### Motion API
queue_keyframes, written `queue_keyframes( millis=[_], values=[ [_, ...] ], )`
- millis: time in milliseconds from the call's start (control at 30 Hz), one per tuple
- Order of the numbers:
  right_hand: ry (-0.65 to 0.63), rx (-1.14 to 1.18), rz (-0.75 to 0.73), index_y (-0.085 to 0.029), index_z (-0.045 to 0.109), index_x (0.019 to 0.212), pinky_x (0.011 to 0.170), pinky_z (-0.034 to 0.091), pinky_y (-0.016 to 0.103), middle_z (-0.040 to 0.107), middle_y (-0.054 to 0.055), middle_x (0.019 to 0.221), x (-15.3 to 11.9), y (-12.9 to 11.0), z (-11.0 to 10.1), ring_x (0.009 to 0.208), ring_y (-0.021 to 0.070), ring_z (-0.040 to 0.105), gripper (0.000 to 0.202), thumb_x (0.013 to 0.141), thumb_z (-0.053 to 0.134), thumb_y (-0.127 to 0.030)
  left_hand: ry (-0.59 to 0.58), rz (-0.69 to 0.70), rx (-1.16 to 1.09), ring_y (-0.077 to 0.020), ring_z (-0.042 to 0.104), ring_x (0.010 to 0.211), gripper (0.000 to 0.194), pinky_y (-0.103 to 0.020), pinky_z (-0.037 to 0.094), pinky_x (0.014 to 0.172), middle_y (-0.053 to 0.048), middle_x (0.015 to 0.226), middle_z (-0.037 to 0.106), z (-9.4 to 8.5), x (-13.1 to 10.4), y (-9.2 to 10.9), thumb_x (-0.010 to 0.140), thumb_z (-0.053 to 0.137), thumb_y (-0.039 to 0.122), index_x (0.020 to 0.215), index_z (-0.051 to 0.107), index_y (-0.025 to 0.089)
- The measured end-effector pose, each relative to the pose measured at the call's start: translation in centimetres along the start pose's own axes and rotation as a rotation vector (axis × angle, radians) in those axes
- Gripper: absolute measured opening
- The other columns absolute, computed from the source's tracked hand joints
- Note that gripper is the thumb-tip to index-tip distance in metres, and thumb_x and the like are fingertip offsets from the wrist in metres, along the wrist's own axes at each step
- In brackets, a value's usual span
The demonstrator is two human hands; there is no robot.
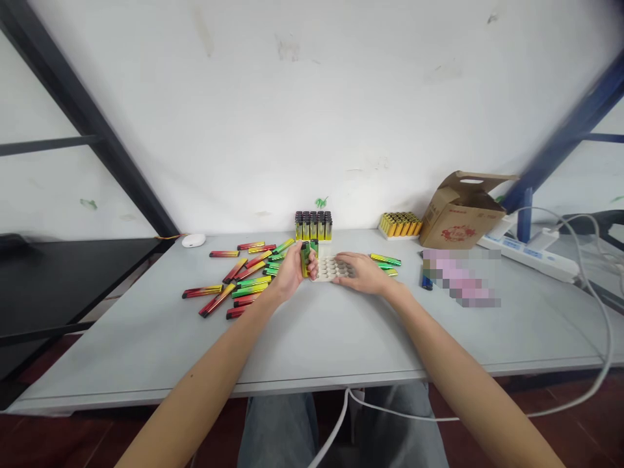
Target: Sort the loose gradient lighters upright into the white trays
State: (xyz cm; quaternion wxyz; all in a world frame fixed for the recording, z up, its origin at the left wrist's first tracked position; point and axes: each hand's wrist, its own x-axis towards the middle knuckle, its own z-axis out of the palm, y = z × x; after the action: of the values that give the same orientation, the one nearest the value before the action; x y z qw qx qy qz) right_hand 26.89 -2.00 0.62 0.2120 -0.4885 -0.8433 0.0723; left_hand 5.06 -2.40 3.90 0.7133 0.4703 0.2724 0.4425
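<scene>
My left hand (290,273) is closed around green-yellow lighters (305,260) held upright at the left end of a white tray with holes (325,268). How many it holds is partly hidden by the fingers. My right hand (363,273) grips the tray's right end, its fingers lying over the holes. Loose red-yellow lighters (218,300) and green-yellow lighters (251,282) are scattered left of my left hand. Beyond my right hand lie a few more green lighters (386,260).
Against the wall stand a block of yellow lighters with black tops (313,227) and a tray of orange-yellow lighters (401,225). At right are an open cardboard box (461,218), a blue lighter (427,281), a blurred pink item (461,278) and a power strip (531,253). A white case (194,240) sits back left.
</scene>
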Motion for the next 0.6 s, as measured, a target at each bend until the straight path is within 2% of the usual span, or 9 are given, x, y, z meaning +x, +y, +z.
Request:
queue_keyframes(
  millis=[200,400,600],
  values=[
    [0.002,0.02,0.004,-0.015,0.059,0.127,0.106,0.041,0.044,0.058,0.014,0.136,0.06,-0.12,0.0,0.124,0.0301,0.054,0.06,0.08,0.065,-0.051,0.021,-0.073,0.008,-0.0088,0.031,0.045,0.041,-0.018,0.029,0.04,0.005,0.058,0.03,-0.06,-0.08,0.37,0.095,0.028,0.046,0.067,0.041,0.019],
    [0.008,0.03,0.01,-0.016,0.059,0.126,0.106,0.042,0.045,0.057,0.014,0.136,0.06,-0.18,-0.01,0.123,0.0303,0.055,0.058,0.08,0.066,-0.05,0.107,-0.048,0.023,-0.0084,0.03,0.045,0.035,-0.017,0.027,0.041,0.004,0.058,0.03,-0.04,0.27,0.39,0.094,0.026,0.032,0.065,0.04,0.018],
    [0.01,0.035,0.006,-0.015,0.058,0.127,0.105,0.042,0.045,0.057,0.014,0.136,0.01,-0.23,0.09,0.123,0.0312,0.055,0.058,0.081,0.065,-0.049,0.154,-0.034,0.045,-0.0084,0.031,0.045,0.028,-0.018,0.027,0.041,0.004,0.059,0.031,0.09,0.41,0.31,0.091,0.03,0.027,0.066,0.041,0.018]
  ],
)
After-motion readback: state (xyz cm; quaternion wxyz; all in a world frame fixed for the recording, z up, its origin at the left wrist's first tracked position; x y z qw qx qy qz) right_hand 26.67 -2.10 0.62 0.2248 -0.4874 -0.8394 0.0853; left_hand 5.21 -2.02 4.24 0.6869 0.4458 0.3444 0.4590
